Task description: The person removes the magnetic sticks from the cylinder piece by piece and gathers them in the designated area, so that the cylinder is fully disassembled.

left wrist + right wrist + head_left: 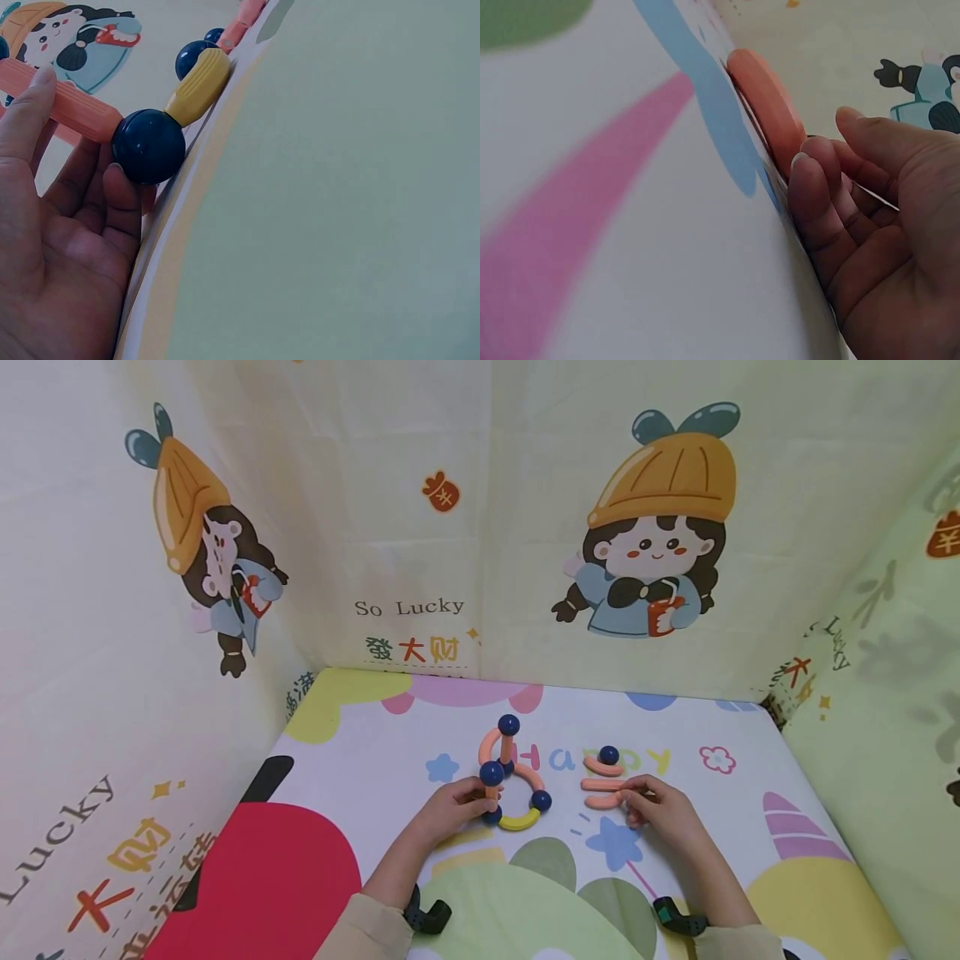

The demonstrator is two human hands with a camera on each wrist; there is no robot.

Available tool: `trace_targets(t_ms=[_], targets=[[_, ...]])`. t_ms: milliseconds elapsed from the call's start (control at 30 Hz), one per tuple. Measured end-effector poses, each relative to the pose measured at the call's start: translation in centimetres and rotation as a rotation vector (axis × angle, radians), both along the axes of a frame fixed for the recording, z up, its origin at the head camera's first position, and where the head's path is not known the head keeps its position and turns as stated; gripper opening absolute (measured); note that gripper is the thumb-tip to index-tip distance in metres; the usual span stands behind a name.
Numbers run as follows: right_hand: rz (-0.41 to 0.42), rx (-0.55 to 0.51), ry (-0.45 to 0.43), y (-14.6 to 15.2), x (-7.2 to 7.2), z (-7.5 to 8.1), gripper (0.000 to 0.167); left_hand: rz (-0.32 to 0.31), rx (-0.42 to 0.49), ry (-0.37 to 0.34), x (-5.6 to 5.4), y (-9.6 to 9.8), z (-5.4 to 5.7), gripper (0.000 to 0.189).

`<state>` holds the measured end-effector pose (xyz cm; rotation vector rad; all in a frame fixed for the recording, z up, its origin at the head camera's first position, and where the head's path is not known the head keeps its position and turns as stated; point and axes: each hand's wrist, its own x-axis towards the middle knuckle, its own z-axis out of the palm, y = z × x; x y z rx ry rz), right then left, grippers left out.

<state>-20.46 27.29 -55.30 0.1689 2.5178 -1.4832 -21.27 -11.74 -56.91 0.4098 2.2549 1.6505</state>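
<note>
My left hand [450, 810] grips an upright straight pink magnetic stick [86, 112] between thumb and fingers. A dark blue ball [491, 772] tops this stick, and another blue ball [148, 146] sits at its foot by my fingertips. From there a ring runs through a curved yellow stick [520, 821], a blue ball [542, 801] and a curved pink stick [531, 774]. My right hand [660, 806], fingers loosely bent, is at the right ends of a straight pink stick [600, 785] and a curved pink stick [769, 109]; its thumb stands apart from the fingers.
At the ring's far side, a second upright stick [507, 748] carries a blue ball [508, 725], with a curved pink stick [489, 746] beside it. Another curved pink stick [602, 767] and loose-looking blue ball [609, 755] lie beyond my right hand. Printed cloth walls [517, 527] surround the table.
</note>
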Motion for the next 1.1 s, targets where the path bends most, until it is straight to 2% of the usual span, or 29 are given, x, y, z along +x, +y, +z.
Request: trace_targets(t_ms=[267, 467, 700, 767, 933, 1100], targets=[[0.006, 0.029, 0.01, -0.3, 0.1, 0.6, 0.036, -0.005, 0.007, 0.005, -0.1, -0.1, -0.1, 0.025], [0.029, 0.038, 0.064, -1.5, 0.5, 1.6, 0.041, 0.0, 0.0, -0.001, -0.3, -0.2, -0.4, 0.027], [0.141, -0.092, 0.111, -4.0, 0.4, 2.1, 0.033, -0.006, 0.014, -0.004, -0.3, -0.2, -0.4, 0.03], [0.18, -0.094, 0.119, -4.8, 0.3, 2.2, 0.031, -0.007, 0.013, -0.005, -0.4, -0.2, -0.4, 0.03], [0.282, -0.021, 0.143, -7.0, 0.1, 2.6, 0.031, -0.014, 0.014, -0.006, -0.4, -0.2, -0.5, 0.029], [0.336, 0.07, 0.132, -9.1, -0.3, 2.4, 0.037, -0.014, 0.012, -0.003, -0.4, -0.1, -0.6, 0.029]])
